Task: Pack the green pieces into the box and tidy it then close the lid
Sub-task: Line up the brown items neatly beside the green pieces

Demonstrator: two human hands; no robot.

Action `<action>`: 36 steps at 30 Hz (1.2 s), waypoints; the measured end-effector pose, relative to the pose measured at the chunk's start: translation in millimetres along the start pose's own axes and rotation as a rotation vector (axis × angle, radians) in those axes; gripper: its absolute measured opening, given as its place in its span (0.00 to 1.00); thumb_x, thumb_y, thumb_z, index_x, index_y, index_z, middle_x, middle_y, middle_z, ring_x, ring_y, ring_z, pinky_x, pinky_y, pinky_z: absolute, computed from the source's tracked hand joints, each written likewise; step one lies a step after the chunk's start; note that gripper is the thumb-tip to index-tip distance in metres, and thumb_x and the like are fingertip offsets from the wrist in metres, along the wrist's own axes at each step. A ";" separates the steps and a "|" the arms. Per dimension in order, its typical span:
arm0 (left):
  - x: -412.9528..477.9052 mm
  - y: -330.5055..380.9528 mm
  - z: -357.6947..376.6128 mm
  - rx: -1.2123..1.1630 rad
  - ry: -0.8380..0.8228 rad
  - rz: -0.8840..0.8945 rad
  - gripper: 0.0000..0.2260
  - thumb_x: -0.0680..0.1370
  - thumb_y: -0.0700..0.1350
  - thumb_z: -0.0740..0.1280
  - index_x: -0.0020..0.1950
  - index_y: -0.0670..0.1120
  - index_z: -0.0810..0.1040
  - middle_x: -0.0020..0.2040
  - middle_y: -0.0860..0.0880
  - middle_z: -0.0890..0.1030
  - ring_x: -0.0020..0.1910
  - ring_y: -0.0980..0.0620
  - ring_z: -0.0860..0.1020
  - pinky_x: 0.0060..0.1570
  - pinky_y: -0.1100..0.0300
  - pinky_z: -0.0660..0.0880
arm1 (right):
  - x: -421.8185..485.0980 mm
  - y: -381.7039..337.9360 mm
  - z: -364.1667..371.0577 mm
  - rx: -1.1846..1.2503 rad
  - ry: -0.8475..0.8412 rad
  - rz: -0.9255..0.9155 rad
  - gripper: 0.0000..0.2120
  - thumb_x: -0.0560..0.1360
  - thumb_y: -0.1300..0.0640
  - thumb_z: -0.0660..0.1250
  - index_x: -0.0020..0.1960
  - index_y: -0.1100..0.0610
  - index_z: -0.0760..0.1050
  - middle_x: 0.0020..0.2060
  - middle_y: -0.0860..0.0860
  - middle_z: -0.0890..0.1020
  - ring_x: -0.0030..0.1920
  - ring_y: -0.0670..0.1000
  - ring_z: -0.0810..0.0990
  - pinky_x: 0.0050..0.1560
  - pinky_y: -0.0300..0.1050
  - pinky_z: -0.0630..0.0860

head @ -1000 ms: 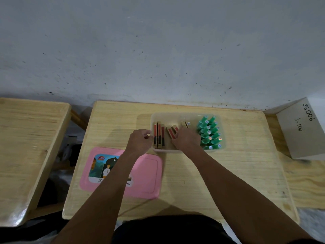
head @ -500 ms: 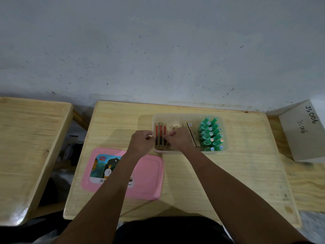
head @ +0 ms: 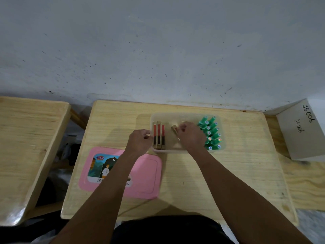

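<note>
A clear plastic box [head: 186,115] stands open on the wooden table. Several green pieces [head: 210,132] lie packed in rows at its right end. Three gold and red bars [head: 158,135] stand side by side at its left end. My right hand [head: 190,136] is inside the box, fingers pinched on another gold bar [head: 174,129] that lies tilted in the middle. My left hand [head: 139,142] is curled against the box's left wall, holding it. The pink lid [head: 147,175] lies flat on the table in front of the box, partly under my left forearm.
A second wooden table [head: 26,138] stands to the left across a gap. A white cardboard carton [head: 302,131] with handwriting sits at the far right. A grey wall runs right behind the table.
My right hand moved from beside the three red bars back toward the middle of the box and now pinches a tilted gold bar. The left hand stayed at the box's left wall.
</note>
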State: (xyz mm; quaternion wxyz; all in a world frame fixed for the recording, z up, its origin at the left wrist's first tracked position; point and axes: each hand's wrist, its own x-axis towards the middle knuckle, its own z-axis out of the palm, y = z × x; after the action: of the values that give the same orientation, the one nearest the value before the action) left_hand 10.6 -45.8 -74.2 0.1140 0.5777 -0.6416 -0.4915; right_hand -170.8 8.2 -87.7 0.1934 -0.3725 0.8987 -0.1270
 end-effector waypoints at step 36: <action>-0.4 -1.1 -2.1 -0.005 -0.021 -0.010 0.15 0.76 0.41 0.65 0.62 0.42 0.78 0.58 0.41 0.82 0.52 0.43 0.82 0.54 0.50 0.79 | 7.5 15.3 2.8 -0.117 0.030 -0.026 0.11 0.77 0.52 0.61 0.53 0.54 0.81 0.48 0.52 0.82 0.48 0.57 0.82 0.40 0.45 0.73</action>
State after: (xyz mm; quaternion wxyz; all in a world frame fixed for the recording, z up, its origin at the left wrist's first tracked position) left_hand 12.9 -46.3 -73.8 0.1063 0.5755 -0.6387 -0.4996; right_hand -183.9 13.2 -97.8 0.1563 -0.3930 0.9024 -0.0824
